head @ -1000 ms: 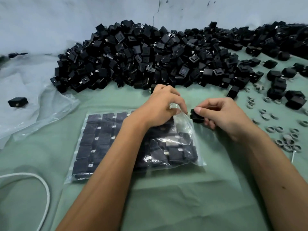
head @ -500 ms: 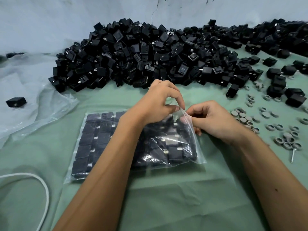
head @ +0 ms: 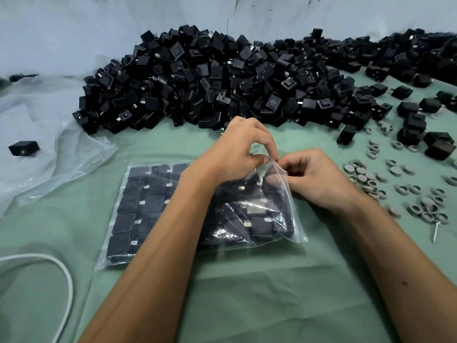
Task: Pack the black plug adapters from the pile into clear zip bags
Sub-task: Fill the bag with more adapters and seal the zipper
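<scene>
A clear zip bag (head: pixel 294 219) lies on the green cloth, filled with rows of black plug adapters (head: pixel 138 206). Its open mouth faces right and is lifted. My left hand (head: pixel 235 154) pinches the upper lip of the mouth between thumb and forefinger. My right hand (head: pixel 319 179) is at the same opening with curled fingers, its thumb showing through the plastic, pinching the bag's edge. No loose adapter shows in either hand. The big pile of black adapters (head: pixel 222 80) lies just behind the hands against the wall.
Loose adapters (head: pixel 413 125) and several grey rings (head: pixel 371 179) are scattered on the right, with a screw (head: pixel 436 231) near them. Crumpled clear plastic (head: pixel 44 154) with one adapter (head: pixel 23 148) on it lies left. A white cable (head: pixel 64 276) loops at bottom left.
My right hand carried a black adapter to the bag's mouth and pushed it inside; the adapter is no longer visible in the hand. The left hand kept the lip raised.
</scene>
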Available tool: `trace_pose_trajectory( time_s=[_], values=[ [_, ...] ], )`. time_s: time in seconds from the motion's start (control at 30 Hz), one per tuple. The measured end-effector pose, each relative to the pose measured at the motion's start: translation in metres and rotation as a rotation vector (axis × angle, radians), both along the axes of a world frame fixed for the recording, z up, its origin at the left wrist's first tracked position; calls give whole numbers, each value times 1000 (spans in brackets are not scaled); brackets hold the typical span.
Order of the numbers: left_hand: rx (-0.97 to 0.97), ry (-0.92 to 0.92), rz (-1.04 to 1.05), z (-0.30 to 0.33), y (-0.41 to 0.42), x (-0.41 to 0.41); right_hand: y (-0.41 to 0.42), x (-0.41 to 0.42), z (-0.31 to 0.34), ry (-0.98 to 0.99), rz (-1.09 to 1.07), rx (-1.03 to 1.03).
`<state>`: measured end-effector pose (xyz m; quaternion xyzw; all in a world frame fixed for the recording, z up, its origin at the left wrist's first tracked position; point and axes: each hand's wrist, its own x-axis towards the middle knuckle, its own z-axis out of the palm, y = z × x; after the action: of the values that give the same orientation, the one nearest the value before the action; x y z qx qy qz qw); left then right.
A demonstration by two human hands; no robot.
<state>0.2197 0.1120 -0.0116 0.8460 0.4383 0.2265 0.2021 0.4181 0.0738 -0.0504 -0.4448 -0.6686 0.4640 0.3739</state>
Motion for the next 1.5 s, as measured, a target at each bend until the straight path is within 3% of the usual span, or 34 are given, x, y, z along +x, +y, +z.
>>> trace_pose_trajectory(
  time_s=[0.27,0.6,1.2,1.3,1.5],
  values=[
    [5,4,3,0,1,-1,2,1,2,-236,-40,117],
    [15,6,-9,-1,4,-3,5,21,8,-256,182,84],
    [33,9,-31,-6,7,0,9,19,-1,-292,40,85],
    [-25,-22,-2,-5,8,-4,8,18,-1,-257,24,64],
    [-367,31,25,11,6,-48,2,10,6,-215,72,100]
  ],
)
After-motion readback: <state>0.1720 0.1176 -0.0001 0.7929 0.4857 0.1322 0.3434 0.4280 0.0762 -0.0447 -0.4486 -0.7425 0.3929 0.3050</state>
